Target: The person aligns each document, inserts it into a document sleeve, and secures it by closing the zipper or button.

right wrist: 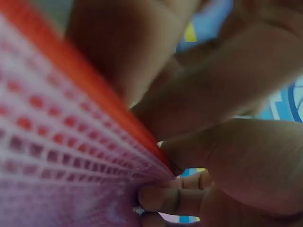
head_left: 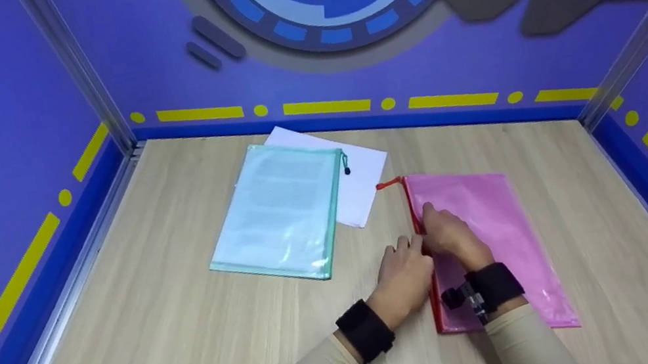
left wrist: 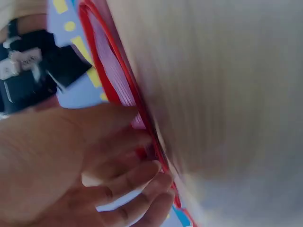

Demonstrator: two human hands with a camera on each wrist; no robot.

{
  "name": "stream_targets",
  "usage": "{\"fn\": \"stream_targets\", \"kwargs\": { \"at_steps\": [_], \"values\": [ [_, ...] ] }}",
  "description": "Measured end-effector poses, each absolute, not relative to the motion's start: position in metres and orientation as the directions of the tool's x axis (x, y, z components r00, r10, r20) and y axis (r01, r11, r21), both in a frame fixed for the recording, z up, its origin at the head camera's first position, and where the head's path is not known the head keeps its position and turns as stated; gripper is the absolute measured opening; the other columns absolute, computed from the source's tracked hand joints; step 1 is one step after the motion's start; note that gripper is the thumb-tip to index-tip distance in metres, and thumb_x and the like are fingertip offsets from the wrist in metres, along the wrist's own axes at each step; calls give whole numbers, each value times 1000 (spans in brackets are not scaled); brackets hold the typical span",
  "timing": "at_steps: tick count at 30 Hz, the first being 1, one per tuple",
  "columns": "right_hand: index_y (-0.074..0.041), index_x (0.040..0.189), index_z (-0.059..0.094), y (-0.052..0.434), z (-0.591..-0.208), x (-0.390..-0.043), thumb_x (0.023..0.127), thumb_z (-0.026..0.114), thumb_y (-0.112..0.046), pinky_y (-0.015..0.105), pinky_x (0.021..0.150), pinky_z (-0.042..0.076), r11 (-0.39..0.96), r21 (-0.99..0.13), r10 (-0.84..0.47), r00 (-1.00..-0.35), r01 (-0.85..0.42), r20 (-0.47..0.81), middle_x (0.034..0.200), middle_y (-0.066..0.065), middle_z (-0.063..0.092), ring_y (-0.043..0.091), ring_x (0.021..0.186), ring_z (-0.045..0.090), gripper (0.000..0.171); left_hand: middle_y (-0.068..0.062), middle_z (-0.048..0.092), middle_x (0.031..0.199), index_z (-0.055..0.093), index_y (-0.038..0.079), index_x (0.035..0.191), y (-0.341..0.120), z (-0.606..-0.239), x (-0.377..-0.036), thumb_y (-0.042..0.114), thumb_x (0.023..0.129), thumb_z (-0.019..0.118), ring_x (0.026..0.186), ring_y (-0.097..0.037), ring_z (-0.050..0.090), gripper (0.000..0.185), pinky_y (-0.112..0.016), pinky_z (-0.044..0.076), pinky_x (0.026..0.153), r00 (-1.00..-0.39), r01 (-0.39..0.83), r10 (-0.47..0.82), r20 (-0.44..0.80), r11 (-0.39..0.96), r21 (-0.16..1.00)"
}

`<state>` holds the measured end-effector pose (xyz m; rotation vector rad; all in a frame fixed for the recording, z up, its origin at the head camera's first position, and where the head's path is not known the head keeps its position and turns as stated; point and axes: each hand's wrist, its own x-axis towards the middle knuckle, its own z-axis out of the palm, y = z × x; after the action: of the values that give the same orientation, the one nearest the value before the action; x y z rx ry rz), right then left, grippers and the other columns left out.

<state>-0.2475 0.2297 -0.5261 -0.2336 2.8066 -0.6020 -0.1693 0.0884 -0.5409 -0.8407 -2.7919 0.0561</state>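
Both hands are working the pink zip pouch point(head_left: 483, 234) lying toward the table's point(head_left: 159, 344) right edge. Left hand point(head_left: 404, 274) and right hand point(head_left: 450, 236) are pinching its red zipper edge point(head_left: 416, 219), apparently at the slider. Risk: uneven pulling is likely jamming the zipper or buckling the mesh.

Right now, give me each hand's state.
Left hand: pinching the pink zipper pouch's red zipper edge.
Right hand: fingers curled, gripping the same edge.
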Motion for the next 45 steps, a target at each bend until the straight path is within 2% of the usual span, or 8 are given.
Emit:
{"fn": "stream_targets", "kwargs": {
  "at_steps": [4, 8, 11, 20, 26, 33, 40, 45],
  "values": [
    [19, 158, 17, 231, -523, -248, 94, 65, -8, 57, 101, 50, 877, -465, -282, -914, -122, -292, 141, 46, 51, 50, 121, 61, 85, -2, 66, 127, 80, 24, 115, 84, -542, -175, 40, 98, 73, 122, -21, 60, 25, -41, 53, 88, -800, 566, 574, 174, 818, -98],
    [15, 152, 37, 235, -519, -250, 92, 66, -5, 56, 100, 51, 862, -473, -362, -873, -180, -328, 134, 38, 59, 45, 117, 63, 70, -1, 64, 135, 76, 27, 124, 81, -546, -178, 48, 97, 73, 133, -22, 56, 34, -46, 51, 99, -781, 603, 609, 141, 793, -85],
    [15, 144, 47, 236, -516, -255, 91, 66, -2, 57, 100, 52, 862, -460, -396, -851, -215, -344, 124, 33, 64, 42, 111, 66, 59, -1, 64, 134, 74, 26, 125, 81, -546, -181, 52, 96, 71, 130, -21, 57, 39, -47, 51, 100, -783, 607, 612, 111, 791, -79],
    [12, 161, 27, 225, -518, -254, 102, 58, -11, 58, 114, 41, 908, -386, -329, -851, -165, -409, 156, 37, 43, 48, 137, 53, 70, -3, 62, 136, 79, 18, 119, 80, -544, -188, 62, 90, 73, 119, -21, 61, 53, -44, 53, 95, -784, 614, 620, 32, 782, -109],
    [-10, 170, 14, 221, -519, -245, 107, 52, -22, 44, 78, 53, 923, -385, -222, -846, -22, -485, 116, 32, 65, 31, 83, 62, 75, -3, 62, 139, 80, 17, 119, 76, -542, -191, 61, 93, 73, 121, -20, 62, 52, -44, 54, 95, -767, 636, 641, 23, 764, -107],
    [2, 161, 38, 236, -536, -227, 105, 56, -21, 60, 99, 50, 881, -465, -192, -967, -94, -169, 143, 36, 56, 51, 118, 64, 63, -5, 56, 146, 79, 17, 123, 84, -542, -186, 60, 98, 66, 125, -20, 61, 51, -42, 55, 93, -734, 668, 679, 19, 726, -162],
    [-1, 151, 57, 254, -523, -215, 101, 64, -7, 57, 71, 52, 892, -395, -210, -975, -221, 72, 106, 37, 70, 39, 76, 64, 51, 1, 57, 147, 67, 25, 143, 102, -534, -190, 71, 97, 55, 133, -23, 55, 66, -42, 47, 106, -735, 653, 678, -16, 702, -283],
    [-1, 149, 58, 265, -505, -204, 93, 66, 0, 48, 60, 45, 897, -337, -255, -958, -285, 129, 69, 15, 59, 29, 61, 51, 56, -3, 60, 142, 71, 18, 138, 122, -530, -204, 70, 95, 58, 126, -20, 59, 69, -34, 46, 107, -710, 683, 703, -40, 674, -283]
  ]
}}
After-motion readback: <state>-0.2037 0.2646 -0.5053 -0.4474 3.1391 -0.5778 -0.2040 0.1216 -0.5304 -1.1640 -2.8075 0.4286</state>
